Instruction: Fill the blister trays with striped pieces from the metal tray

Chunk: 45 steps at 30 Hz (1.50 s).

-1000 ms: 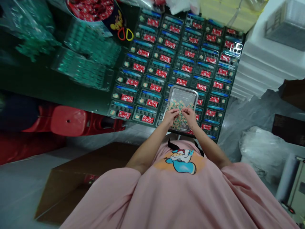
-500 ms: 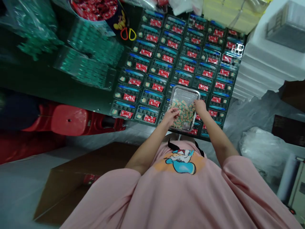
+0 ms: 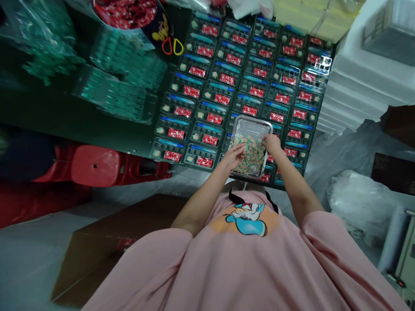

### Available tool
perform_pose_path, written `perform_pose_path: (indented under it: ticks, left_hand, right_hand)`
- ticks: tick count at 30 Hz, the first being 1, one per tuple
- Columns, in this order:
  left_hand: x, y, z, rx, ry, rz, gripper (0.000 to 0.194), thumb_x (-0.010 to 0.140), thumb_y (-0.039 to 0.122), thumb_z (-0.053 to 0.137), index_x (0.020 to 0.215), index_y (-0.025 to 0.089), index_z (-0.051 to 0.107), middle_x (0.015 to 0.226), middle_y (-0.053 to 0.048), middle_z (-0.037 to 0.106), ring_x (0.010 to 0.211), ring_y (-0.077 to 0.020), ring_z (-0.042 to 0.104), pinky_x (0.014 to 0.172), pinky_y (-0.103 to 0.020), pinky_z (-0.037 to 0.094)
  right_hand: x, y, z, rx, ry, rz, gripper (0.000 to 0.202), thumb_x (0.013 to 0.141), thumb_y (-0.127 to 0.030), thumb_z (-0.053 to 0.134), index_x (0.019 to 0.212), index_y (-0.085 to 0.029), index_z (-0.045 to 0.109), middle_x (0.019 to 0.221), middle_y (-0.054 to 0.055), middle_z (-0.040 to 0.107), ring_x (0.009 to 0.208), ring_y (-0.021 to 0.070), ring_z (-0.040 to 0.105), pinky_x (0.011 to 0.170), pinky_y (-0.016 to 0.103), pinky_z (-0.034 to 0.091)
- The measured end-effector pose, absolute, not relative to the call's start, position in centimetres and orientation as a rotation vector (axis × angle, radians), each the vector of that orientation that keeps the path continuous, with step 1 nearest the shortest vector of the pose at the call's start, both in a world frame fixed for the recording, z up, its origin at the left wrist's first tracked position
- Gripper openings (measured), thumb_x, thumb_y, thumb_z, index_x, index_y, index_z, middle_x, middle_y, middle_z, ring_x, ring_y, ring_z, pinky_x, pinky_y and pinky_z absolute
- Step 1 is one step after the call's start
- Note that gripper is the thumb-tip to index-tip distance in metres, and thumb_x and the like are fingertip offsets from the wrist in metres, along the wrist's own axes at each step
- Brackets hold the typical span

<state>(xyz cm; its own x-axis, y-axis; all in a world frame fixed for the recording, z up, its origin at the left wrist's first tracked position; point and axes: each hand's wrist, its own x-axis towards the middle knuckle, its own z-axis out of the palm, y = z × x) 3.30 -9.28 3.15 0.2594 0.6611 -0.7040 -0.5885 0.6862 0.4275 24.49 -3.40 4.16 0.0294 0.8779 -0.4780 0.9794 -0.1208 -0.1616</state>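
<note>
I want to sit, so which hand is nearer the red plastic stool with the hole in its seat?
Left. The stool stands to the left. The left hand is at the left side of the clear plastic tray; the right hand is farther, at its right rim.

We reach both bare forearms forward and inward. Our left arm (image 3: pixel 202 196) slants up to the right, its grip (image 3: pixel 234 155) turned inward with fingers loosely bent. Our right arm (image 3: pixel 295 188) slants up to the left, its grip (image 3: pixel 271 143) bent at the fingers. The two sit near each other, apart; fingertip detail is too small to tell.
</note>
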Motion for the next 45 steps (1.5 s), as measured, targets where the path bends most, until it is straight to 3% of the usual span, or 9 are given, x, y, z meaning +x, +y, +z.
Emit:
perform_pose_path:
  ticks: [7, 15, 20, 25, 29, 32, 37, 45]
  left_hand:
    - [3.1, -9.3, 2.9, 0.094, 0.995, 0.836, 0.025, 0.07, 0.007, 0.079, 0.091, 0.013, 0.068, 0.069, 0.0, 0.062, 0.062, -0.0067, 0.058, 0.056, -0.016, 0.043]
    - [2.9, -9.1, 3.3, 0.08, 0.977, 0.842, 0.022, 0.068, 0.006, 0.078, 0.085, 0.014, 0.066, 0.07, 0.001, 0.063, 0.064, -0.0072, 0.059, 0.056, -0.016, 0.044]
    - [2.9, -8.8, 3.2, 0.018, 0.95, 0.852, 0.022, 0.068, 0.004, 0.075, 0.086, 0.015, 0.067, 0.069, 0.001, 0.063, 0.065, -0.0079, 0.06, 0.058, -0.017, 0.045]
    - [3.2, -8.3, 3.0, 0.005, 0.921, 0.861, 0.03, 0.069, 0.003, 0.074, 0.095, 0.017, 0.068, 0.07, 0.001, 0.064, 0.066, -0.0083, 0.061, 0.059, -0.017, 0.046]
    - [3.8, -8.0, 3.0, 0.054, 0.942, 0.847, 0.027, 0.069, 0.005, 0.077, 0.091, 0.015, 0.068, 0.071, 0.0, 0.065, 0.064, -0.008, 0.061, 0.06, -0.018, 0.047]
    - [4.3, -7.7, 3.2, 0.1, 0.954, 0.863, 0.026, 0.067, 0.007, 0.08, 0.087, 0.014, 0.067, 0.071, 0.0, 0.066, 0.063, -0.0073, 0.06, 0.061, -0.018, 0.047]
    - [5.1, -7.2, 3.6, 0.144, 1.011, 0.912, 0.028, 0.063, 0.009, 0.083, 0.085, 0.013, 0.067, 0.072, 0.0, 0.066, 0.062, -0.0073, 0.059, 0.06, -0.019, 0.045]
    - [6.9, -5.8, 3.6, 0.193, 1.135, 1.017, 0.031, 0.053, 0.017, 0.086, 0.078, 0.015, 0.067, 0.069, 0.002, 0.065, 0.061, -0.0077, 0.056, 0.06, -0.02, 0.043]
  right_hand:
    - [24.5, -2.6, 3.7, 2.042, 2.122, -0.929, 0.024, 0.082, -0.012, 0.065, 0.104, -0.018, 0.072, 0.098, 0.006, 0.074, 0.091, 0.0168, 0.066, 0.08, 0.023, 0.047]
    - [24.0, -1.7, 3.5, 1.856, 2.12, -0.763, 0.019, 0.082, -0.012, 0.066, 0.1, -0.014, 0.072, 0.112, 0.016, 0.067, 0.097, 0.0223, 0.064, 0.083, 0.029, 0.047]
    - [24.2, -2.7, 3.7, 1.918, 2.217, -0.845, 0.015, 0.082, -0.01, 0.062, 0.094, -0.014, 0.07, 0.101, 0.012, 0.068, 0.093, 0.02, 0.063, 0.083, 0.028, 0.045]
    - [22.7, -4.6, 3.3, 2.259, 2.236, -1.404, 0.019, 0.08, -0.025, 0.065, 0.097, -0.016, 0.067, 0.083, 0.003, 0.068, 0.078, 0.0155, 0.061, 0.076, 0.026, 0.047]
    - [20.9, -5.5, 3.3, 2.216, 2.055, -2.13, 0.025, 0.075, -0.036, 0.066, 0.091, -0.017, 0.066, 0.076, 0.0, 0.066, 0.072, 0.0146, 0.06, 0.071, 0.027, 0.049]
    - [20.5, -5.8, 3.5, 2.176, 1.965, -2.381, 0.028, 0.071, -0.038, 0.069, 0.089, -0.017, 0.065, 0.079, 0.001, 0.067, 0.075, 0.0152, 0.062, 0.075, 0.029, 0.051]
    - [20.8, -5.7, 3.7, 2.193, 1.935, -2.374, 0.027, 0.073, -0.038, 0.068, 0.091, -0.018, 0.065, 0.082, 0.001, 0.069, 0.079, 0.0164, 0.065, 0.08, 0.031, 0.052]
    - [21.4, -4.5, 4.3, 2.258, 2.169, -2.051, 0.022, 0.079, -0.037, 0.064, 0.092, -0.019, 0.069, 0.087, 0.002, 0.071, 0.08, 0.0164, 0.064, 0.08, 0.029, 0.05]
